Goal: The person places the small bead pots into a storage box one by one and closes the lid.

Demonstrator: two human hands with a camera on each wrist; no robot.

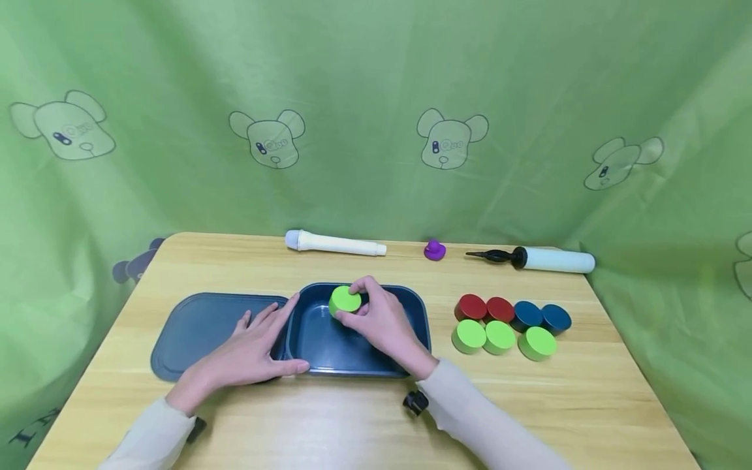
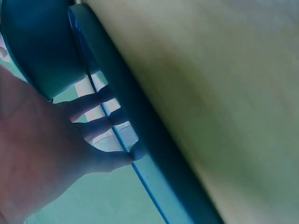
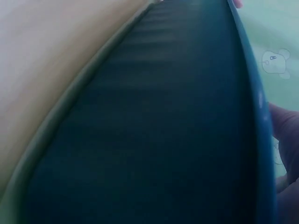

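Note:
A dark blue rectangular box stands uncovered on the table, with its flat blue lid lying to the left. My right hand reaches over the box and pinches a light green round block between thumb and fingers, near the far wall. Fingers spread, my left hand lies across the lid's right part, its thumb and index finger along the box's left rim. In the right wrist view the box's outer side hides most of the right hand. Whether the green block touches the box floor cannot be made out.
Right of the box sit several round blocks: red, blue and green. Along the back edge lie a white microphone-like stick, a purple duck and a hand pump. A green curtain hangs behind.

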